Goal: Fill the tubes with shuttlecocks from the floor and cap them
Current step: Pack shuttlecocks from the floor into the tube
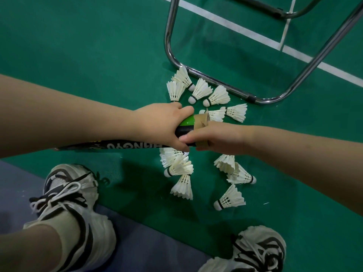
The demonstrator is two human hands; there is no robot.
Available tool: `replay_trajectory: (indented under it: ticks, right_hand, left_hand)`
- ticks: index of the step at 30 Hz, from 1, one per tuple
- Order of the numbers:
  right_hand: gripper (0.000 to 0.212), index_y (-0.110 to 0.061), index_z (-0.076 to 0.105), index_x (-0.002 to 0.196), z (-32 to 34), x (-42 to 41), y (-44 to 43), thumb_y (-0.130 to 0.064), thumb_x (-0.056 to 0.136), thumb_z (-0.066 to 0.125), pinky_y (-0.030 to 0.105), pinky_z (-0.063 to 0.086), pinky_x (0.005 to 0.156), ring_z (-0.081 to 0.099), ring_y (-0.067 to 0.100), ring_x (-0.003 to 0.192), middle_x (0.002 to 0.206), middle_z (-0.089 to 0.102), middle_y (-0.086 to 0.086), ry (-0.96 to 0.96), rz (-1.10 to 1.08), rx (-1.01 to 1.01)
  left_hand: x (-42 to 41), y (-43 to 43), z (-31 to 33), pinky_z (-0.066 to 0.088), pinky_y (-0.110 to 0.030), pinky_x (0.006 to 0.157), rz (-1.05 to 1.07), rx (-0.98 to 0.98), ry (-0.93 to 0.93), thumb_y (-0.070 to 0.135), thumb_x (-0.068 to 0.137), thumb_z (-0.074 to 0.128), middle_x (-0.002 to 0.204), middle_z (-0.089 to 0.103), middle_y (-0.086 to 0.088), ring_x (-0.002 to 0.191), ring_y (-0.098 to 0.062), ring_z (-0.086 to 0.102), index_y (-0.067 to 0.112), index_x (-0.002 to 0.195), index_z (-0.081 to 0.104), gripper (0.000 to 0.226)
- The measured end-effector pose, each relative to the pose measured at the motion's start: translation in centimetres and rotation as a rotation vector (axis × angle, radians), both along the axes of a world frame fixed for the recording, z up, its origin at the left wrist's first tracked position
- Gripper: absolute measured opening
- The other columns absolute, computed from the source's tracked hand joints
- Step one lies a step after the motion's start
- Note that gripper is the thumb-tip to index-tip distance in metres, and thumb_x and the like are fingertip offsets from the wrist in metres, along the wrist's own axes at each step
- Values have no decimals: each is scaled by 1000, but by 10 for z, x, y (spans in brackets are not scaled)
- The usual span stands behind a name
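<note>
Tube (121, 145) end was where the fingers met. The left hand's fingers (183, 111) were curled over the top of it and closed underneath, right at the green band (186, 120). The right hand's thumb (189, 137) was pressed along the side beside the brown tape (200, 121) that wrapped the tip. The other right fingers were hidden behind the end, apparently curled round it. So the left hand (163, 124) gripped the barrel and the right hand (220, 137) gripped the taped tip, the two hands touching. Whether a cap sat under the tape, or the mouth was open, could not be told.

Outward from there, the tube ran roughly level back under the left forearm, held clear of the floor (98, 55). Shuttlecocks (200, 89) lay loose on the floor just beyond the hands, and more (182, 185) lay just below them. With so many down, the filling looked far from done.

The step was probably working the taped end loose. To do it well, the left hand should brace the barrel without squeezing, since the wall may dent. The right hand should twist and ease the end off, not yank it. Keeping the tube level would stop anything inside sliding out, and holding it high would spare the feathers underneath.

A chair frame (216, 79) stood behind the pile, and two shoes (74, 193) were planted nearer the camera.
</note>
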State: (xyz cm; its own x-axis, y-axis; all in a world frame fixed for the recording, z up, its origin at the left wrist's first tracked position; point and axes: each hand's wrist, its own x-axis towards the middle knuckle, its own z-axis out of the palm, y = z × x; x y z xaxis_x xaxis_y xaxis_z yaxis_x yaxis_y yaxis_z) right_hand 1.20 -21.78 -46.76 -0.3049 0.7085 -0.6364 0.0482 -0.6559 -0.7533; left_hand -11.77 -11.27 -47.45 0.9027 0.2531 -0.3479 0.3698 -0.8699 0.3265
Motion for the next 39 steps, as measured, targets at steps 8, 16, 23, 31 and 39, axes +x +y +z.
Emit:
replay_trajectory:
  ticks: [8,16,23,31,39]
  right_hand:
    - [33,-15,56,64,-16,-2,11,-28,93,47,23,43,66,48,13,57,59,54,2,-232,-792,135]
    - [24,-21,55,67,-56,-7,22,-23,90,52,27,38,63,49,10,65,69,57,-4,-672,-237,152]
    - [19,-14,61,85,-64,-15,42,-12,93,43,27,43,66,57,16,74,82,63,3,-382,-329,-47]
    - [36,-25,58,126,-88,-24,40,-25,90,57,37,40,96,44,29,124,134,51,8,-965,874,648]
    - [19,-12,58,108,-87,-19,52,-20,91,54,29,36,67,52,27,103,112,54,9,-1098,1000,648]
  left_hand:
    - [1,26,0,45,-32,67,132,20,-14,57,65,71,93,43,-1,76,-22,49,24,100,36,60]
    - [-21,45,-14,46,-34,69,124,98,80,56,65,73,91,41,-2,76,-24,47,19,104,39,63]
    - [-37,52,-20,47,-34,68,171,44,84,57,64,72,91,42,-2,76,-25,51,21,103,39,62]
    - [-47,48,-28,45,-33,67,198,2,106,57,64,72,91,42,-1,77,-23,52,20,105,40,63]
    - [-50,49,-24,45,-33,67,240,-27,95,57,66,71,92,44,0,77,-21,51,22,104,39,61]
